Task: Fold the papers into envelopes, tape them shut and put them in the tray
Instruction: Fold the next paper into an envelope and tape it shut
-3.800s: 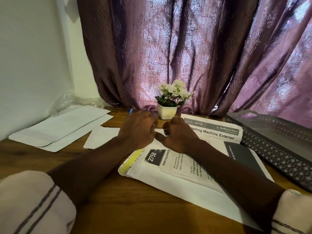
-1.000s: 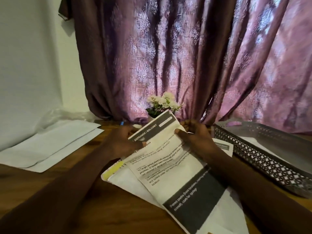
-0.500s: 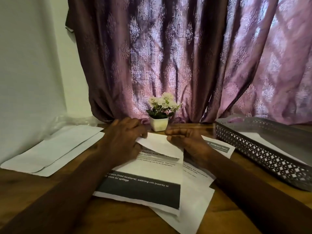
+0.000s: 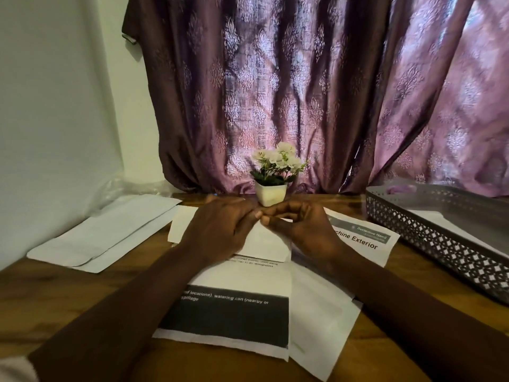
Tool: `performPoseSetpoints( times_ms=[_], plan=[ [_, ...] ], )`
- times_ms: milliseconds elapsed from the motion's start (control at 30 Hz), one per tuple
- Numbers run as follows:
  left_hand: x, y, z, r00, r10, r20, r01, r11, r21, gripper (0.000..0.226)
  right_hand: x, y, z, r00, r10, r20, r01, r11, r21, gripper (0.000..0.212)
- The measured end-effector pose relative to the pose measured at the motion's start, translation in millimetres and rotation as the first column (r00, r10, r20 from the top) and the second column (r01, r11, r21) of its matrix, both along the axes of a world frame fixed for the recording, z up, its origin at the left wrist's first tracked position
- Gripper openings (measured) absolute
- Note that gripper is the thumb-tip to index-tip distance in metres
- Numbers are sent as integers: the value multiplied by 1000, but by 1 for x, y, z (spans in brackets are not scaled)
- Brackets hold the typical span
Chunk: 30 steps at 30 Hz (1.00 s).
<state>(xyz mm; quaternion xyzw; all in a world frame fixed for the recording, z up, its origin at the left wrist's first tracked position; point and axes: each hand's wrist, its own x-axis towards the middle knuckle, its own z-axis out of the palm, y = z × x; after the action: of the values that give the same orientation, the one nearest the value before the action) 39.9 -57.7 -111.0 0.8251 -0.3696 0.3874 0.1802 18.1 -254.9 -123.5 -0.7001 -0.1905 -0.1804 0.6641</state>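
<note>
White paper comes first: well left of the flower pot (image 4: 271, 194), two pale envelopes (image 4: 104, 232) overlap flat on the desk (image 4: 55, 299). I cannot tell from here whether they are finished pieces or spare stock.

Just in front of the pot, a touch to its left, my left hand (image 4: 220, 230) lies with its fingers fairly straight, pressing down the turned-over top part of the printed sheet (image 4: 242, 282). That sheet runs from the pot back towards me, its black band nearest me. A blank sheet (image 4: 322, 326) lies under it and sticks out to the right.

In front of the pot on its right, my right hand (image 4: 305, 227) has curled fingers. Thumb and forefinger seem to pinch the far folded edge of the same sheet, close against my left fingertips.

Further right of the pot a second sheet (image 4: 366, 244) lies unfolded, its heading showing. Well to the right stands the tray (image 4: 429, 244), with something white (image 4: 440, 224) already inside.

My judgement is that this is early work. The first crease on this sheet is only being set, and the remaining folds, the taping and the trip to the tray are still ahead. The second sheet is untouched. No tape shows in view.
</note>
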Motion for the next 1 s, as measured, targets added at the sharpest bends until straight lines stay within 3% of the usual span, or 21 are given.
performPoseSetpoints(
  times_ms=[100, 267, 367, 500, 600, 700, 767, 900, 1000],
  plan=[
    [10, 14, 5, 996, 86, 38, -86, 996, -8, 29, 2, -5, 1, 999, -24, -39, 25, 999, 46, 7],
    [20, 43, 5, 966, 244, 87, -236, 967, -99, 45, 6, -15, 3, 996, -88, -9, 88, 996, 29, 15],
    [21, 42, 3, 968, 238, 74, -225, 962, -157, 46, 7, -16, 1, 995, -80, -53, 85, 993, 85, 9],
    [24, 40, -1, 957, 287, 30, -272, 932, -240, 53, 2, -19, 1, 976, 106, -190, -60, 970, 236, 28],
    [27, 47, -4, 942, 334, -31, -325, 887, -326, 55, 1, -23, 1, 961, 59, -270, -25, 991, 128, 34],
    [29, 51, -3, 927, 370, -65, -369, 861, -350, 59, 2, -23, 2, 954, 37, -297, -1, 992, 123, 30],
    [27, 52, 0, 931, 362, -44, -358, 885, -298, 57, 2, -23, 2, 956, 42, -289, -6, 992, 125, 28],
    [18, 42, 8, 958, 274, 83, -271, 961, -44, 48, 5, -22, 1, 964, 7, -265, 30, 990, 135, 21],
    [10, 28, 9, 965, 195, 176, -206, 977, 51, 32, 5, -16, 0, 944, 20, -329, 56, 974, 220, 15]
  ],
)
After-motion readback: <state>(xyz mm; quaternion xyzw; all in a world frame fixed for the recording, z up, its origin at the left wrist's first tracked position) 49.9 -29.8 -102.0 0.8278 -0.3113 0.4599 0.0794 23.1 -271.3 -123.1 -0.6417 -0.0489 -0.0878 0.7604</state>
